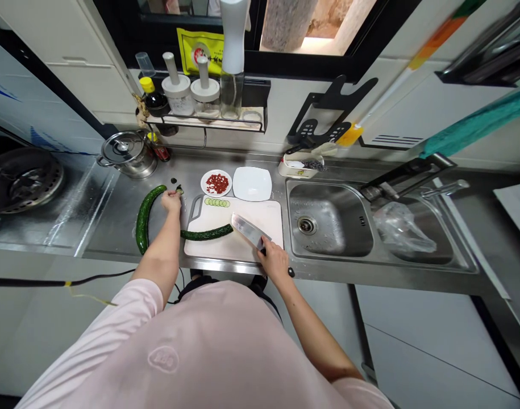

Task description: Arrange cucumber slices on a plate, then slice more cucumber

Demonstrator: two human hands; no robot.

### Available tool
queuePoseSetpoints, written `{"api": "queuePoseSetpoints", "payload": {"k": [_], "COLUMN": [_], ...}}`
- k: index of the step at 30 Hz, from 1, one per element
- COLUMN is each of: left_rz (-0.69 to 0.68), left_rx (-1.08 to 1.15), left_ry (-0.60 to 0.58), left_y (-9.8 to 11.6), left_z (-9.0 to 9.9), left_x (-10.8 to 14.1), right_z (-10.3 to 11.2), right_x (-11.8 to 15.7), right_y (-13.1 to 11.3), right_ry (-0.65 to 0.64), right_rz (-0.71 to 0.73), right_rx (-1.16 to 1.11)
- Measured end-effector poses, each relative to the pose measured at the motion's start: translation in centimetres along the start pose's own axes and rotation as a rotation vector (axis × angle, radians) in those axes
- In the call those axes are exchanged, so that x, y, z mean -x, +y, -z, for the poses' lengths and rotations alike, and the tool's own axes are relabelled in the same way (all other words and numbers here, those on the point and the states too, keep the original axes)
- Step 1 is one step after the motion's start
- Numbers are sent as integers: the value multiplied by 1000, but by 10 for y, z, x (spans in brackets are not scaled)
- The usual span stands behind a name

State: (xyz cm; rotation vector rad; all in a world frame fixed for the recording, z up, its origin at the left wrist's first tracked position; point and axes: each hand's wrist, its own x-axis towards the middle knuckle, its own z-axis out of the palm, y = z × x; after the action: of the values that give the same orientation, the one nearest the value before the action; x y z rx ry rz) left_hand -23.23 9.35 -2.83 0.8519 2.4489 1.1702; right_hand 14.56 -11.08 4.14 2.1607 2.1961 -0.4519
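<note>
My right hand is wrapped round the handle of a kitchen knife, whose broad blade lies over the white cutting board. The blade's far end is beside the right end of a long dark green cucumber that lies across the board, its left end partly behind my forearm. Over the counter left of the board, my left hand is closed, fingertips pinched at a small cucumber end piece. A row of several pale cucumber slices lies near the board's back edge. Another whole cucumber curves along the counter.
Behind the board are a plate of chopped red pieces and a white square plate. A lidded pot stands back left. To the right is a steel sink, with a plastic bag in the second basin. A seasoning rack hangs above.
</note>
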Motion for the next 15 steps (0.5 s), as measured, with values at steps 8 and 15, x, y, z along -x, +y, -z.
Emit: {"api": "queuePoseSetpoints", "payload": {"k": [8, 15], "left_rz": [71, -26], "left_rx": [128, 359], "left_ry": [75, 0], "left_y": [1, 29], "left_z": [-3, -8], "left_x": [7, 59], "right_z": [1, 8], "right_x": [1, -4], "right_y": [1, -6], "right_ry": [-3, -44], "right_rz": [-34, -62], "right_rx": [-54, -96]}}
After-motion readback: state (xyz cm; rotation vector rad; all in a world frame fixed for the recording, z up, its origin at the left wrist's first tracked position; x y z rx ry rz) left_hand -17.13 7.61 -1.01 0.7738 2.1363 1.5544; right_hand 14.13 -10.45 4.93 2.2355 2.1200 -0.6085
